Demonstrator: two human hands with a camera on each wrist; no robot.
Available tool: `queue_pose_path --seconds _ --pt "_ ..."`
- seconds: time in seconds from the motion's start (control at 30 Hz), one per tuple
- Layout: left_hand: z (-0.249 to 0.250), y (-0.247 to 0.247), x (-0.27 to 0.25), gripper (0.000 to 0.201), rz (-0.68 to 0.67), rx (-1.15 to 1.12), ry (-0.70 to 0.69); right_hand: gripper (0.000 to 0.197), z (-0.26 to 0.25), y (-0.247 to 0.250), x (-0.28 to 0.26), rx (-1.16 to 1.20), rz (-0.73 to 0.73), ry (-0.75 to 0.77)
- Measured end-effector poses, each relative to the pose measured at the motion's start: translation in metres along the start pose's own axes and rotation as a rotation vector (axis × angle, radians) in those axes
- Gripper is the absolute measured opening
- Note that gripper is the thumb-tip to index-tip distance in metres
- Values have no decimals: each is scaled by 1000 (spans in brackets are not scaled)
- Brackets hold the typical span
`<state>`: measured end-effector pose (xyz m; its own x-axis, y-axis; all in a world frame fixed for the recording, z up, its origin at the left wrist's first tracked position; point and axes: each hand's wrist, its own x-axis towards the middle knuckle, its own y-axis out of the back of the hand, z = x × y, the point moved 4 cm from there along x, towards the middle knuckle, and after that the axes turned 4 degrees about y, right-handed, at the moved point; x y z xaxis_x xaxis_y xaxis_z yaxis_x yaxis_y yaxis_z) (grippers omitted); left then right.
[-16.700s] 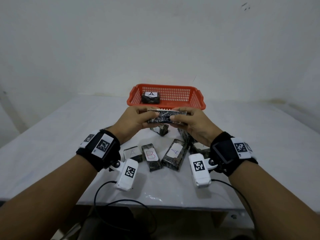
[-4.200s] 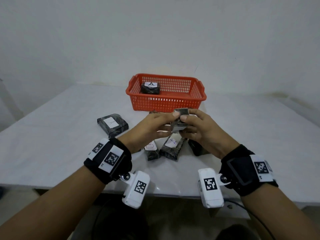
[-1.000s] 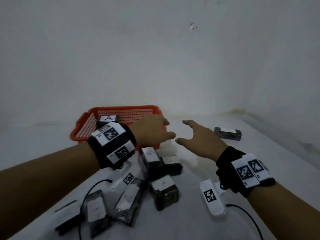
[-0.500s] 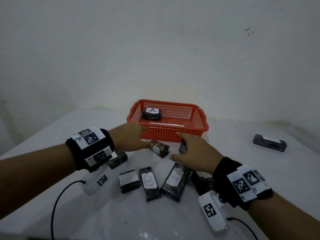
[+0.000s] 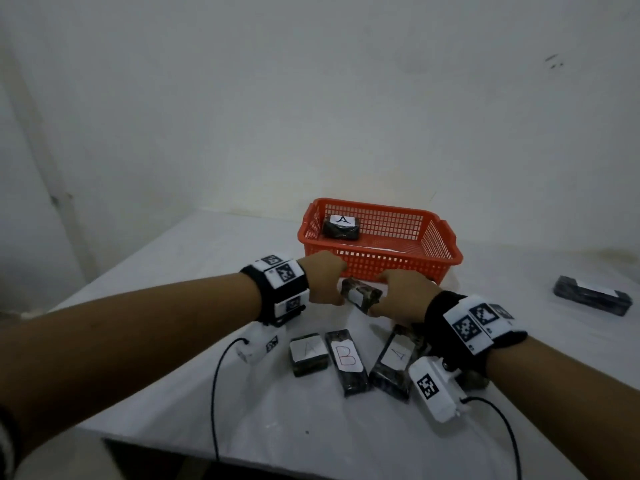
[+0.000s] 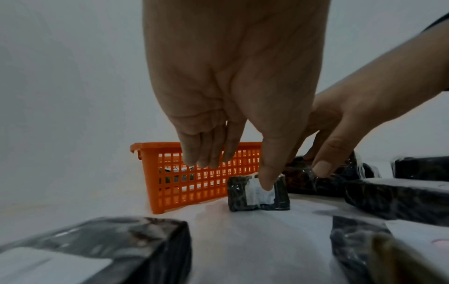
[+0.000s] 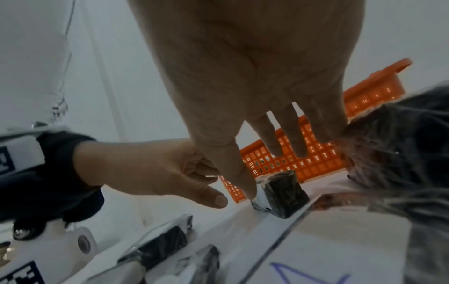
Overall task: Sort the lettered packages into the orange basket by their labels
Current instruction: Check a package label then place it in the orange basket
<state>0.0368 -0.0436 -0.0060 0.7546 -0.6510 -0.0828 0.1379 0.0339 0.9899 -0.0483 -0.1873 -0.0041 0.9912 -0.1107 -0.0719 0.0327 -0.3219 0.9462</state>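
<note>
- Centrally in the head frame, the left hand and right hand flank a small package lying on the surface before the orange basket.
- Left grip: thumb touches its label, fingers apart.
- Right grip: fingers spread, thumb against the package.
- An A-labelled package lies inside the basket.

Left hand and right hand — apart and open above the packages half a second ago, now closed in on the small package before the orange basket; right thumb touches its white label.
</note>
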Motion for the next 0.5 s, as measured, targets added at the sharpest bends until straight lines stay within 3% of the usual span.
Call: queue_pose_path --seconds 0.27,0.5 --pt "25 -9 25 39 -16 29 -59 30 3 -9 25 -63 40 -21" --pt "11 -2 18 33 -28 -104 -20 15 13 -4 20 161 99 32"
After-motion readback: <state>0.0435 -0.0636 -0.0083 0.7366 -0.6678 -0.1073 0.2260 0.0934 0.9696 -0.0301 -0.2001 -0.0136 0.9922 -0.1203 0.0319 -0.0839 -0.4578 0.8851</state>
